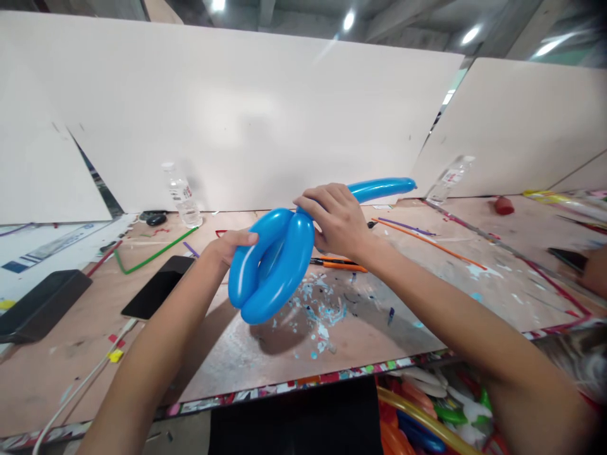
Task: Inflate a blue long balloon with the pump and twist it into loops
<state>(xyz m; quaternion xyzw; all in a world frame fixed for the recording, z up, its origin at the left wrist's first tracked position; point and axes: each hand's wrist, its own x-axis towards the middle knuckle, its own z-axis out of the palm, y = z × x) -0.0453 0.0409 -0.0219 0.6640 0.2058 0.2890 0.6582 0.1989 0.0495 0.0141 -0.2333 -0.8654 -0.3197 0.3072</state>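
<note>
A long blue balloon [279, 278], twisted into loops, is held up above the table between both hands. My left hand [231, 245] grips the left loop, its thumb lying on the balloon's side and the other fingers hidden behind. My right hand [334, 212] is wrapped round the balloon where the loops meet at the top. Beyond that hand the balloon's straight tail sticks out to the right and ends in a thin tip. What the right fingertips do behind the balloon is partly hidden.
On the table [227, 354] lie a black phone [159, 287], a black box [42, 306], a green uninflated balloon [156, 253], orange strips [436, 245] and blue scraps [322, 309]. Water bottles [181, 196] stand before the white board [284, 114]. Several balloons [427, 417] lie below the front edge.
</note>
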